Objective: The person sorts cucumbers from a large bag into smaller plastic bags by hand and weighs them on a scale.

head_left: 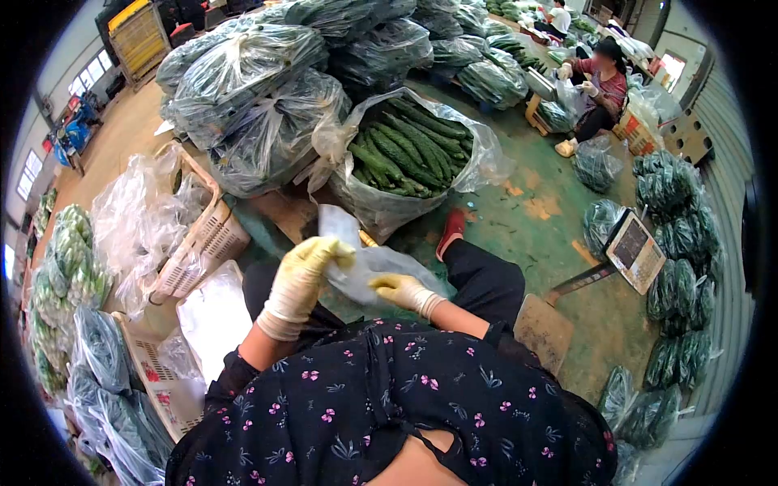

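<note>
Two gloved hands show, the left hand (306, 271) and the right hand (399, 290), both gripping one clear plastic bag (365, 263). One open sack (454, 174) holds cucumbers (405, 150), well over a dozen and too tightly packed to count exactly. At least eight tied sacks (243, 73) make up the heap behind it. There are two slatted crates: one near crate (150, 377) and one far crate (212, 236). One weighing scale (636, 251) and one red shoe (452, 229) are in view. Two other people appear: one seated person (604, 77) and one distant person (559, 16). More than ten small filled bags (677, 243) line the right side.
</note>
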Available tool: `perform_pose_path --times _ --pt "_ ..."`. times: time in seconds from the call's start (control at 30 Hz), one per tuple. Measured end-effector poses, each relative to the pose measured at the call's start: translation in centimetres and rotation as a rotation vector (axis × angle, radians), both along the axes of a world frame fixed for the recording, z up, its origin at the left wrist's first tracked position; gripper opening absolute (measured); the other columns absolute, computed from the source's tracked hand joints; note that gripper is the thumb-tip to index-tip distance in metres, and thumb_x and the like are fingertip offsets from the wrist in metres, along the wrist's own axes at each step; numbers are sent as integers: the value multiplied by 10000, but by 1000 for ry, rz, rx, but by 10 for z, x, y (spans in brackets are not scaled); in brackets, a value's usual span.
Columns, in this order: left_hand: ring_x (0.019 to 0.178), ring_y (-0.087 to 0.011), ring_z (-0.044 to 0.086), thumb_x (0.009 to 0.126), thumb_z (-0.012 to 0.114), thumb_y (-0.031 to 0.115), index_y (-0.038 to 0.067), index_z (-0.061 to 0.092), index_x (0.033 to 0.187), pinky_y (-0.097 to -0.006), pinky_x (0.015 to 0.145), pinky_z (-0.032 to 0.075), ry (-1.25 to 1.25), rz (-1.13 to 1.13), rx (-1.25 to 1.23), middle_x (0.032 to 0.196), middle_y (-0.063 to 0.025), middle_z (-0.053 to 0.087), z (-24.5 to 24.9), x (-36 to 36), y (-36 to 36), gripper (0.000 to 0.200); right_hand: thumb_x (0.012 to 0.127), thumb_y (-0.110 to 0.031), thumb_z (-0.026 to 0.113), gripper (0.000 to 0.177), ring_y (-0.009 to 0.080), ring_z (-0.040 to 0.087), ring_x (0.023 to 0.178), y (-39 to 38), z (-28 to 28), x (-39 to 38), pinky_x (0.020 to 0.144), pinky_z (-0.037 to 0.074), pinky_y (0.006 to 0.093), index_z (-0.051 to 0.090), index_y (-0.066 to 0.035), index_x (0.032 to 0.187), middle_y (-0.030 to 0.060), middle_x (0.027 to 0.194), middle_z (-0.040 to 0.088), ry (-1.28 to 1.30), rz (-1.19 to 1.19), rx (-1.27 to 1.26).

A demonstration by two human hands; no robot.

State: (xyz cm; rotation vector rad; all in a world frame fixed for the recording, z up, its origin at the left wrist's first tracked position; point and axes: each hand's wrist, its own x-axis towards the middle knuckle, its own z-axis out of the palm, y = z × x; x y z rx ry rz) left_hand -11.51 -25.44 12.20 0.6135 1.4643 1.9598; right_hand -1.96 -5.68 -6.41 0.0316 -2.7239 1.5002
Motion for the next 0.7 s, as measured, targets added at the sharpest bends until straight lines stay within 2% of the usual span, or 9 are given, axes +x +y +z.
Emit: perform_pose_path --times 0.07,0.1,0.17,0.2,0.3,0.43,0.5,0.6,0.7 --pt "756 -168 585 929 523 351 31 619 950 -286 713 481 -287 17 298 857 -69 630 -5 -24 -11 335 846 -349 526 383 249 626 927 35 -28 15 847 468 332 626 -69 1087 121 1082 637 -510 -126 261" --pt "759 -180 587 929 514 378 31 611 970 -296 698 488 -452 36 447 867 -70 625 2 -32 -18 363 813 -413 520 454 290 592 1039 74 -83 9 892 447 381 655 -64 1072 148 1141 619 -773 130 511" --pt "808 -196 599 932 494 401 31 562 1056 -317 821 497 -445 -25 484 898 -67 617 10 -55 -45 396 827 -403 507 440 292 617 940 78 -22 24 835 468 386 667 -53 1040 131 1032 657 -989 126 484" --pt "724 -153 580 932 496 402 22 575 1048 -260 684 507 -339 282 299 839 -37 597 48 -31 -33 405 835 -412 505 460 282 621 902 62 40 31 828 470 378 644 -46 1077 123 990 664 -920 74 414" --pt "628 -124 520 947 486 351 -1 602 1019 -251 559 437 -151 109 185 713 -34 563 22 -35 -37 377 854 -403 557 424 284 629 915 36 124 44 827 477 357 637 -40 1059 146 1023 659 -461 215 236" --pt "730 -109 535 864 619 220 -19 570 1089 -225 686 427 -48 -71 130 870 -32 591 22 -5 -14 332 856 -89 591 189 144 621 885 -9 224 54 822 480 279 642 1 1014 80 964 666 261 157 -522" --pt "821 -110 540 825 653 165 -6 557 1108 -227 740 424 -86 -140 94 978 -36 589 29 9 -5 344 854 -82 575 212 145 602 903 -23 202 16 848 469 288 627 4 1041 79 981 659 538 37 -324" --pt "924 -157 545 841 617 135 -12 595 1046 -271 842 422 25 -98 187 1007 -69 598 25 -1 -8 253 867 -109 543 230 182 597 939 -38 111 -38 868 460 302 619 -3 1057 91 1002 650 70 135 -514" --pt "902 -202 564 924 513 237 5 582 1012 -324 860 440 -31 -9 469 933 -90 603 34 -27 -31 258 876 -141 539 258 186 588 968 -27 11 -32 887 446 297 606 -7 1086 98 1041 639 -306 273 -84"
